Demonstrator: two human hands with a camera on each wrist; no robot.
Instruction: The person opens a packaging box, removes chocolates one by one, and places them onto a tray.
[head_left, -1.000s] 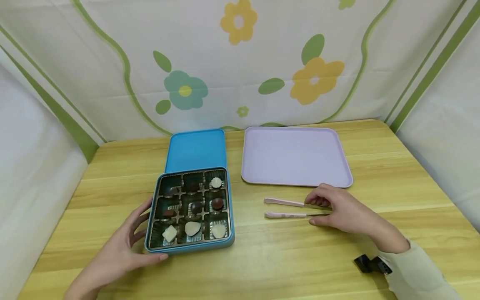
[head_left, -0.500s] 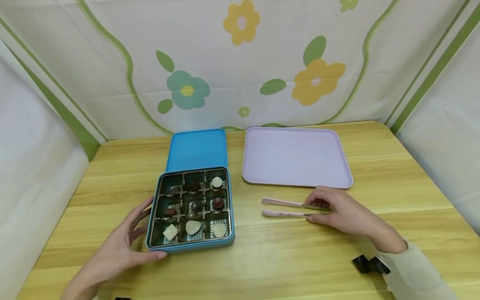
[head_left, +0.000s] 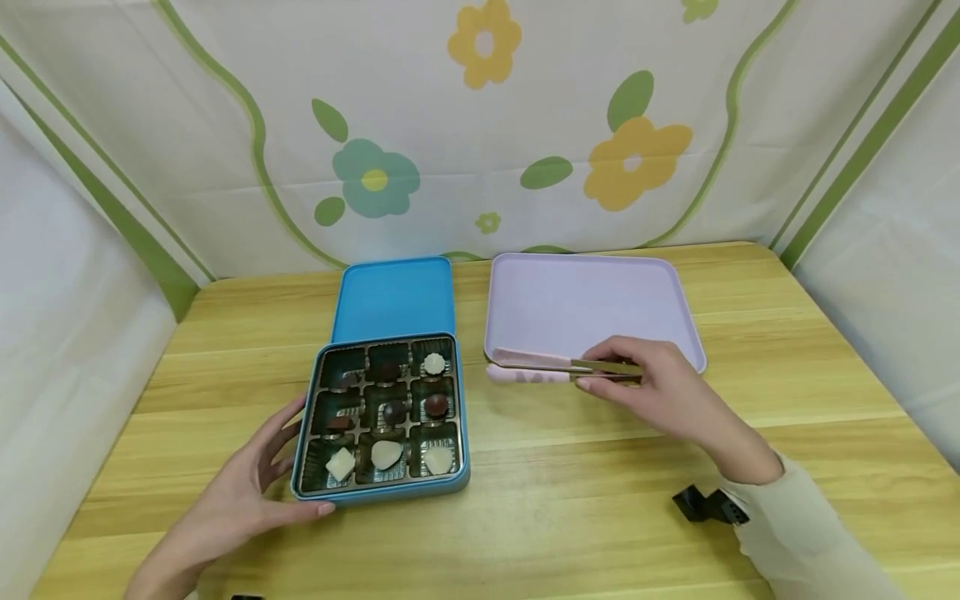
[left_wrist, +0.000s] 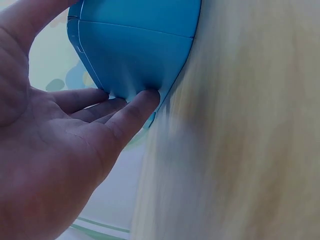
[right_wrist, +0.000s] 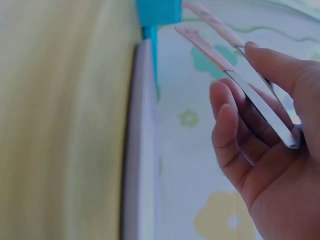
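Observation:
An opened blue tin of chocolates point(head_left: 381, 492) stands on the left of the table, each compartment of its dark insert point(head_left: 408, 429) holding one piece. Around the tin's near left corner spreads my left hand point(head_left: 232, 496), fingertips touching the side and the thumb along the front edge. In the left wrist view the fingers point(left_wrist: 135, 112) are nearly straight against the blue wall. My right hand point(head_left: 667, 387) pinches food tongs point(head_left: 532, 375) with pale pink tips and metal arms. They are raised off the table, tips pointing left and slightly apart, overlapping the tray's front edge.
A lilac tray point(head_left: 588, 304) lies behind the tongs. The tin's blue lid point(head_left: 393, 300) lies folded back behind it. A flowered cloth point(head_left: 480, 133) hangs along the table's far edge. The wooden tabletop point(head_left: 525, 517) extends in front.
My right hand has lifted the tongs off the table and carried them up and left toward the tray, their tips coming closer together. The left hand and tin stay in place.

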